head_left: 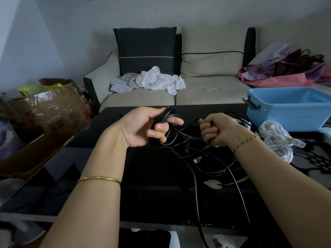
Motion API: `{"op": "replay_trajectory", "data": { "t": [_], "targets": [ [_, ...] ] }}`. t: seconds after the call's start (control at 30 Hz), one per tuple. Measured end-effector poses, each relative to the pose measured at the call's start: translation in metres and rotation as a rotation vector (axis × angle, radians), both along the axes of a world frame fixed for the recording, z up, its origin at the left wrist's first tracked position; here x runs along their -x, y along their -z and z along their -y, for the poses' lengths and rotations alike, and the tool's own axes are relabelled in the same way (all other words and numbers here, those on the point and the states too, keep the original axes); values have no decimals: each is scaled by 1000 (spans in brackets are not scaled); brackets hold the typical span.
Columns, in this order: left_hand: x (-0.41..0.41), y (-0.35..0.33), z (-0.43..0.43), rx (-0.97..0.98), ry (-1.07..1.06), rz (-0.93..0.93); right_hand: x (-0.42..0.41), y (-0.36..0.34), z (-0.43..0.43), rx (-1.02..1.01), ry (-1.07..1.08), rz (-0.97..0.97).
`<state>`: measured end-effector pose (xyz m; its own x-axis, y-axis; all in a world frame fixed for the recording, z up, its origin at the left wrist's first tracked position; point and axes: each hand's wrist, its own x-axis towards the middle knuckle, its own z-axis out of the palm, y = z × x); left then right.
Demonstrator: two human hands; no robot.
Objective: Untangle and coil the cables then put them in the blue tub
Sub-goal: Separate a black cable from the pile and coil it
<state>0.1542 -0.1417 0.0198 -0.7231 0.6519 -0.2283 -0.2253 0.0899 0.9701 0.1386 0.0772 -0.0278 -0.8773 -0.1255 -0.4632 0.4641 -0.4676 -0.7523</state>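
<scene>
**Gripping black cables over a dark table**

Beyond everything sits a beige sofa with crumpled cloths on its seat; before it lies the glossy black table; the blue tub stands at the table's far right corner; the tangled black cables sprawl mid-table, apart from the tub; a white cable bundle rests just beside the tub; the left hand curls round a bunch of black loops; the right hand is fisted tight on one strand.
</scene>
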Motion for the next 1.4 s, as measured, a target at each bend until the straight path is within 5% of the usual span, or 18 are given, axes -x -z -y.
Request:
{"op": "replay_trajectory", "data": {
  "t": [0.17,0.47,0.67,0.87,0.97,1.2,1.4],
  "targets": [
    [2,14,-11,169,-61,18,-8,-23,9,72,-51,-139],
    [14,23,-22,-68,-406,-27,-37,-23,42,-319,-309,-553],
    [16,24,-25,-228,-551,-66,-44,-17,44,-390,-579,-668],
    [6,10,-25,-578,-455,-3,-37,0,48,-515,-670,-647],
    [0,7,-23,-501,-349,-5,-33,6,43,-572,-645,-598],
    [2,8,-23,-521,-166,148,-27,2,34,58,-486,-459],
    [1,11,-25,-566,-196,236,-23,2,42,-97,-336,-600]
  ]
}}
